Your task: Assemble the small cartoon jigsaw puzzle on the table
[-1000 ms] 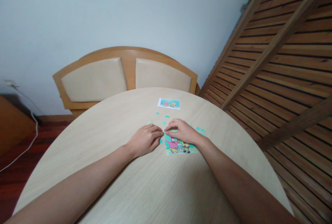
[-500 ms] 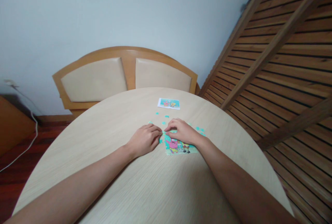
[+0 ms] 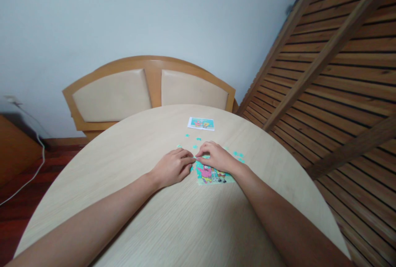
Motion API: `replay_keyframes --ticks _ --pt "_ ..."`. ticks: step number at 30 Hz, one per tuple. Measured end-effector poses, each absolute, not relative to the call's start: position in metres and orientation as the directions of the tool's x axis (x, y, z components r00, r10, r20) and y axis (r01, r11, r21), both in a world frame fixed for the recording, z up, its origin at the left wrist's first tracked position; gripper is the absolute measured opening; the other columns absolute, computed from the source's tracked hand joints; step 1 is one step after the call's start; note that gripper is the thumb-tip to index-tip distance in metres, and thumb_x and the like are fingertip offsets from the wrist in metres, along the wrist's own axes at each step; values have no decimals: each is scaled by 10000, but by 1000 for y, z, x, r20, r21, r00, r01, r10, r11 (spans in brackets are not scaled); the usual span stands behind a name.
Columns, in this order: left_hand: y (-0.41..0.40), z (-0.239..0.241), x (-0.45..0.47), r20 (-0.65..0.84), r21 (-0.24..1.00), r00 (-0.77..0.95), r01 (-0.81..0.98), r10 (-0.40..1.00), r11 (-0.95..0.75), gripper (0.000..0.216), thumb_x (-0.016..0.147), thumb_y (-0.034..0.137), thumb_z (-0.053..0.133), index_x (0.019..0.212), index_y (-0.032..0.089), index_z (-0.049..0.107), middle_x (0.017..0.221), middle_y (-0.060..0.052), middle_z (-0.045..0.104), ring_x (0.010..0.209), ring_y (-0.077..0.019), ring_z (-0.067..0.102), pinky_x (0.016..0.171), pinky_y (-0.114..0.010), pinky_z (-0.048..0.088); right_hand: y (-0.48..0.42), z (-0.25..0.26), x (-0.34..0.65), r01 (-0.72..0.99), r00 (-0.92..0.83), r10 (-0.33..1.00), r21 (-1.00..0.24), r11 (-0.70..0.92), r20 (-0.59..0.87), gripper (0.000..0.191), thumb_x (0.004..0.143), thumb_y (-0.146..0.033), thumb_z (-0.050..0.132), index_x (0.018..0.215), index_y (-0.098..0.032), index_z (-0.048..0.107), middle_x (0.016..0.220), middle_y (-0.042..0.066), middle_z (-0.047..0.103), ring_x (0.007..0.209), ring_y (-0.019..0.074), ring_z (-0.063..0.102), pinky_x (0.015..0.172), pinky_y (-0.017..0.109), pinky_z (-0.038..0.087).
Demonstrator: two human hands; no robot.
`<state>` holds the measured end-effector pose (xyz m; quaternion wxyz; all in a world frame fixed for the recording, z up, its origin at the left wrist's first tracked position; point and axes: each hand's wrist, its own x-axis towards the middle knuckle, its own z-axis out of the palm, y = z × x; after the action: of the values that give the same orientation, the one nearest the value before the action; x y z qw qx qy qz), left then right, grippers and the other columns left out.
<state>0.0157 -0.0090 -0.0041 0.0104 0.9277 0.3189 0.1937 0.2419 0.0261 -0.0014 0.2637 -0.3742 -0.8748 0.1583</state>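
A partly joined jigsaw puzzle [image 3: 216, 176] with pink and yellow cartoon figures on green lies flat on the table. At its upper left corner my left hand [image 3: 173, 167] and my right hand [image 3: 215, 155] meet, fingertips almost touching. Thumb and forefinger of each are closed on a small puzzle piece, mostly covered by the fingers. My right hand and wrist hide the puzzle's upper part. Beyond the hands lie loose green puzzle pieces [image 3: 198, 139], and a few more pieces [image 3: 237, 154] are right of my right hand.
A picture card [image 3: 201, 123] with similar cartoon figures lies farther back on the round wooden table [image 3: 139, 226]. Behind the table stands a padded wooden backrest [image 3: 156, 81] against the wall. A slatted wooden frame [image 3: 324, 77] leans at the right.
My left fingertips have shifted slightly right, closer to my right fingertips, covering the green bit that showed between them. The loose pieces and card lie as before.
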Motion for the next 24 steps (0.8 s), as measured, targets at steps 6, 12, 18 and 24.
replay_keyframes --ticks 6,12,18,24 --pt "-9 -4 16 352 126 728 586 589 -800 268 971 219 482 1144 186 684 1114 -91 668 1024 -231 612 927 -399 526 34 6 255 588 -582 760 -495 640 291 100 855 -207 693 906 -215 778 955 47 753 931 203 675 870 309 485" --pt "-9 -4 18 344 117 749 564 566 -817 263 985 201 446 1139 173 657 1200 -74 670 1101 -226 600 998 -405 501 52 26 305 843 -235 954 -450 296 187 152 850 -204 660 930 -174 786 918 87 779 815 215 696 704 281 486" --pt "-7 -6 18 353 144 740 562 573 -814 261 990 201 441 1144 179 651 1158 -73 694 1090 -223 613 989 -404 511 55 30 335 927 -21 1000 -375 22 8 154 788 -188 687 902 -162 788 889 73 776 815 196 699 701 247 466" --pt "-8 -5 17 353 135 745 557 566 -819 281 978 190 457 1175 193 657 1201 -70 684 1106 -231 613 989 -418 515 55 26 334 907 -53 995 -422 14 -81 217 779 -242 725 964 -145 782 849 58 765 730 161 682 632 225 464"
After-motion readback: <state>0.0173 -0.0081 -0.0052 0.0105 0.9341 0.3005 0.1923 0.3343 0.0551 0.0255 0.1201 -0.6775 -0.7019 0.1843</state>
